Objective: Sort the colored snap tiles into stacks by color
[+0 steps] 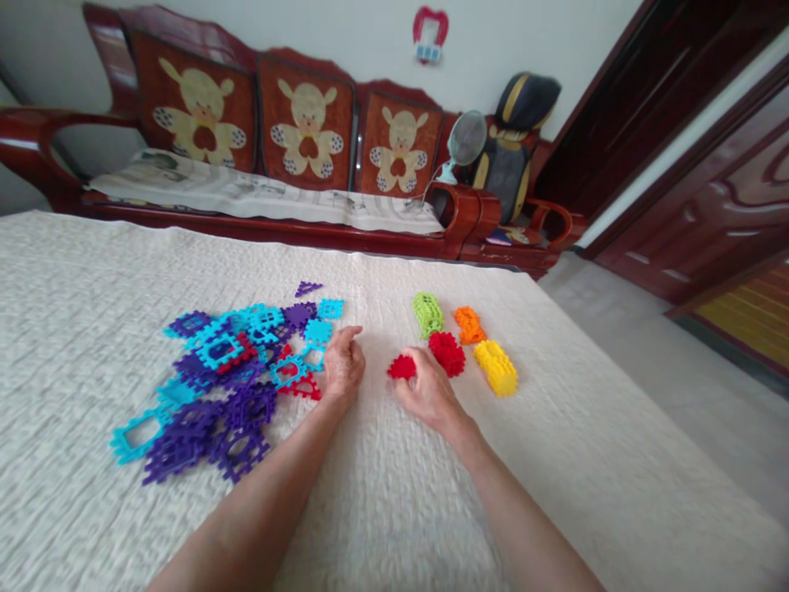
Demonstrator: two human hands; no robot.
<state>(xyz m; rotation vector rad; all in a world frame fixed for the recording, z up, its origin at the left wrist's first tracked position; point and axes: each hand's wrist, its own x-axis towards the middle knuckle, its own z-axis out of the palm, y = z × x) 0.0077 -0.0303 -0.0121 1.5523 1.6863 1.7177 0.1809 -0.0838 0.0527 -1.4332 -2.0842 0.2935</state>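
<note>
My right hand (426,391) pinches a red notched plastic building tile (402,367) just above the cloth, fingers closed on its edge. Right behind that hand lies a stack of red tiles (447,353). My left hand (345,362) is beside the right edge of a loose heap of purple tiles (246,405) and light-blue tiles (220,349); its fingers are loosely bent and apart, with nothing visible in them. A few red triangular pieces (306,386) lie in the heap close to my left wrist.
Beyond the red stack are stacks of green tiles (427,314), orange tiles (470,326) and yellow tiles (496,367). A small purple triangle (307,289) lies behind the heap. The table bears a cream quilted cloth (585,460). A wooden sofa (456,218) and a fan (467,140) stand behind.
</note>
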